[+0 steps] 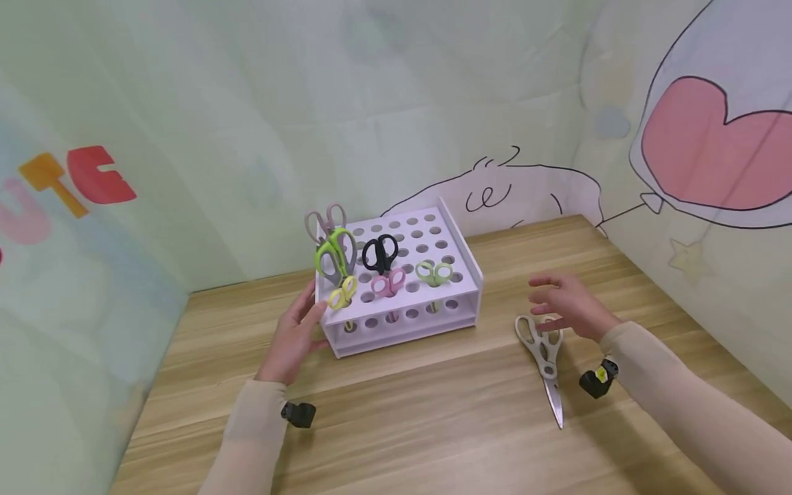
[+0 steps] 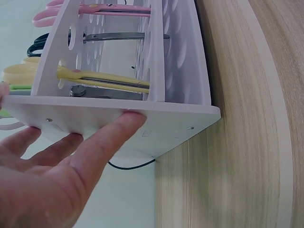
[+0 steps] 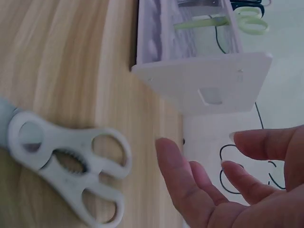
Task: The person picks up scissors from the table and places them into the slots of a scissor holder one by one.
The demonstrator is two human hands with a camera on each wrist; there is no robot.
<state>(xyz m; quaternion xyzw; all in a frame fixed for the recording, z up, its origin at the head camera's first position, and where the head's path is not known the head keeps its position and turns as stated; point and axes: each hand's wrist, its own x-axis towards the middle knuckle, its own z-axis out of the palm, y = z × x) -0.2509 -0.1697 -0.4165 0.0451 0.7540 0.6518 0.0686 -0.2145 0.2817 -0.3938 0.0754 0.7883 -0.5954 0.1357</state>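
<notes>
A white rack (image 1: 402,302) with rows of round holes stands on the table. Several scissors are upright in it: yellow scissors (image 1: 342,294), pink scissors (image 1: 388,283), pale green scissors (image 1: 434,274), black scissors (image 1: 380,254), and green-and-grey scissors (image 1: 337,254) before a greyish pair. My left hand (image 1: 297,333) rests on the rack's left side panel (image 2: 164,126), fingers extended against it. My right hand (image 1: 572,306) hovers near the handles of the beige kitchen scissors (image 1: 544,350), fingers spread and holding nothing. Those scissors lie flat, blades toward me.
The wooden table (image 1: 421,412) meets a printed cloth backdrop (image 1: 247,137) behind and at both sides. Small black cameras are strapped to both wrists. The rack's right side panel (image 3: 209,85) rises above its top shelf.
</notes>
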